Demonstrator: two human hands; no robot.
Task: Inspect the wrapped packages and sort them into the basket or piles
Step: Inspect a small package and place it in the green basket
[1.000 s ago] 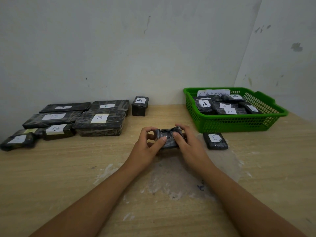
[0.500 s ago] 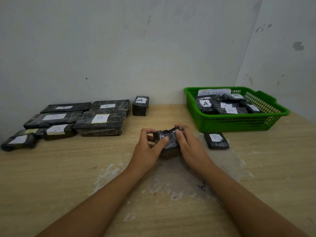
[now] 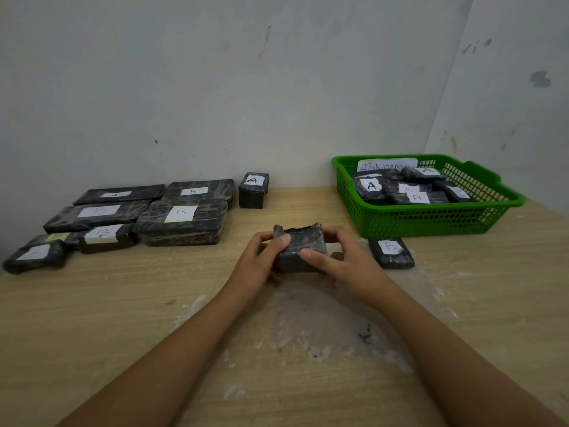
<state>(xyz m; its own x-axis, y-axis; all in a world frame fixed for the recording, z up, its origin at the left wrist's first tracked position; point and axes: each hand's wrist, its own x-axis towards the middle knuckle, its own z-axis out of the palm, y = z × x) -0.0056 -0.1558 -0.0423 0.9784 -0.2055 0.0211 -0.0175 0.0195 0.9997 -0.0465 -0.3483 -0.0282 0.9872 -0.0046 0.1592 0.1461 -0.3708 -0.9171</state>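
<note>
While both hands (image 3: 308,257) grip one package (image 3: 300,248), labelled packages (image 3: 400,189) fill the basket (image 3: 431,220).

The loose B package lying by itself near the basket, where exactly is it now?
In the head view, the loose B package lies flat on the table just in front of the green basket, right of the right hand.

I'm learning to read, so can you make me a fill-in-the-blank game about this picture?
1. Both hands hold one dark ____ package above the table.
2. The basket is coloured ____.
3. The small package lying just in front of the basket has the letter ____ on its label.
4. The paper sign in the basket says ____.

Missing words: wrapped; green; B; ABNORMAL
</note>
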